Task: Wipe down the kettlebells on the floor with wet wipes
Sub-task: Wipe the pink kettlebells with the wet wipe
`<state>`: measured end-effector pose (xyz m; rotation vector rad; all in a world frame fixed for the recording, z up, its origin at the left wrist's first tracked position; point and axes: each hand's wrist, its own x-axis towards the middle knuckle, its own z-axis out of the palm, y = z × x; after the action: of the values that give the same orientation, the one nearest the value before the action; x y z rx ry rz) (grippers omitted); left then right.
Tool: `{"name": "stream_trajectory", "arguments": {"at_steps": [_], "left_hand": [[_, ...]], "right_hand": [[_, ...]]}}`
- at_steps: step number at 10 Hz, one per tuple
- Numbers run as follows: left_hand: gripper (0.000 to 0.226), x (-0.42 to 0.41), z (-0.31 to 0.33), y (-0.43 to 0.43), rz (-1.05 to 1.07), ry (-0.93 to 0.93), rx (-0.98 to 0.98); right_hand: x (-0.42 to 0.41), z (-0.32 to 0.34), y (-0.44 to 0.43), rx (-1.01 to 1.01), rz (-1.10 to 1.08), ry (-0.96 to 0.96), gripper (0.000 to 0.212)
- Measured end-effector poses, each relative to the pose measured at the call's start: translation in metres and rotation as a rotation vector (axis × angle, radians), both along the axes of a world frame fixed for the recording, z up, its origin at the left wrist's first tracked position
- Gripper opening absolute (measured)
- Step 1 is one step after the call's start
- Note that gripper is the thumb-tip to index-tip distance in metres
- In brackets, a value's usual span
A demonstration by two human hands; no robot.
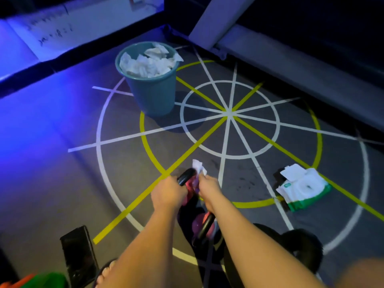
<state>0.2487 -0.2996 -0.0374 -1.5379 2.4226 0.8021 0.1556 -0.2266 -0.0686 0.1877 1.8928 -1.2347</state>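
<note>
A pink kettlebell (190, 191) with a black handle stands on the floor right below me. My left hand (167, 194) grips the black handle near its top. My right hand (209, 187) pinches a white wet wipe (198, 166) against the kettlebell's far side, and the wipe sticks up above my fingers. A second pink kettlebell (200, 222) with a black handle sits just behind it, partly hidden by my forearms. A black kettlebell (299, 244) stands to the right of my right arm.
A teal bin (153, 94) full of used wipes stands at the back left. A green and white wet wipe pack (304, 189) lies open on the floor to the right. A dark phone (78, 255) lies at the lower left beside my foot (106, 271).
</note>
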Motion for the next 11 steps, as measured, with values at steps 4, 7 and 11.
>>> {"name": "stream_trajectory", "arguments": {"at_steps": [4,7,11], "left_hand": [[0.03,0.001,0.154,0.073,-0.477,-0.019,-0.281],[0.022,-0.006,0.275,0.169,-0.728,0.201,-0.35],[0.011,-0.027,0.239,0.215,-0.866,0.286,-0.171]], "right_hand": [[-0.052,0.209,0.101,0.296,0.59,0.438,0.034],[-0.026,0.247,0.248,0.053,-0.286,0.261,0.02],[0.042,0.207,0.282,-0.205,-0.633,0.005,0.022]]}}
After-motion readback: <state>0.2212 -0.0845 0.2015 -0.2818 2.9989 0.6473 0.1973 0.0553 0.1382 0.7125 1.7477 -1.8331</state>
